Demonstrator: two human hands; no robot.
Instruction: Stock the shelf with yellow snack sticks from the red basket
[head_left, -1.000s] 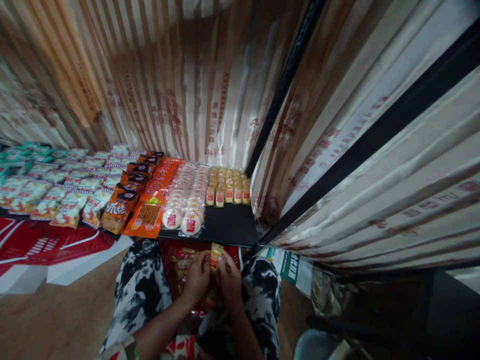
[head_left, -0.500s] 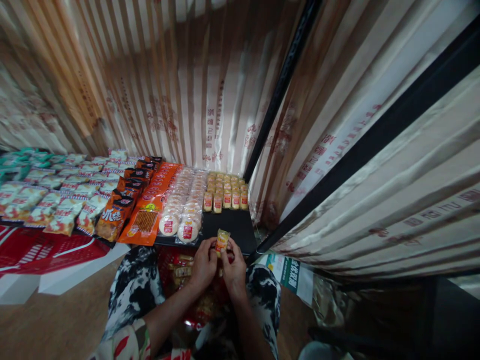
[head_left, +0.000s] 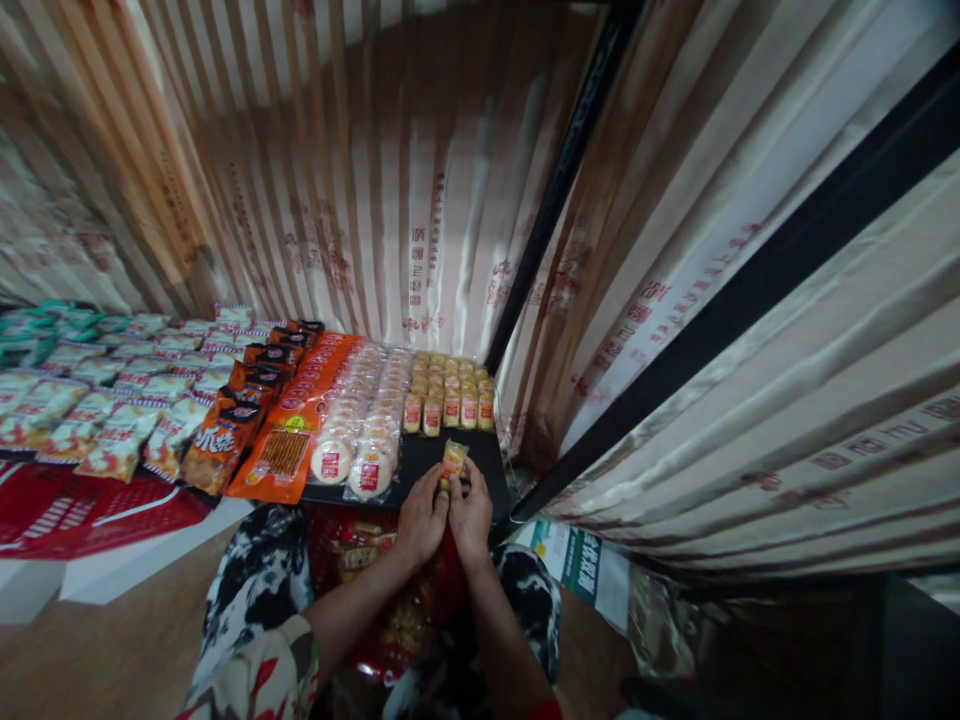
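Note:
Between the fingertips of my left hand and my right hand is a small yellow snack packet with a red and orange label. Both hands are closed on it, over the front part of a black shelf. Just beyond stand rows of similar small yellow packets, their red labels facing me. Left of these lie two rows of round white crackers in clear wrappers. Under my forearms, a red basket holds several more yellow packets.
Further left on the shelf are orange stick-snack bags, orange-black bags and white snack bags. A black post rises at the shelf's right corner, before pleated curtains. Another red basket sits low at left.
Both hands have moved forward and up with the yellow packet, from above the basket to over the shelf. The view has shifted slightly.

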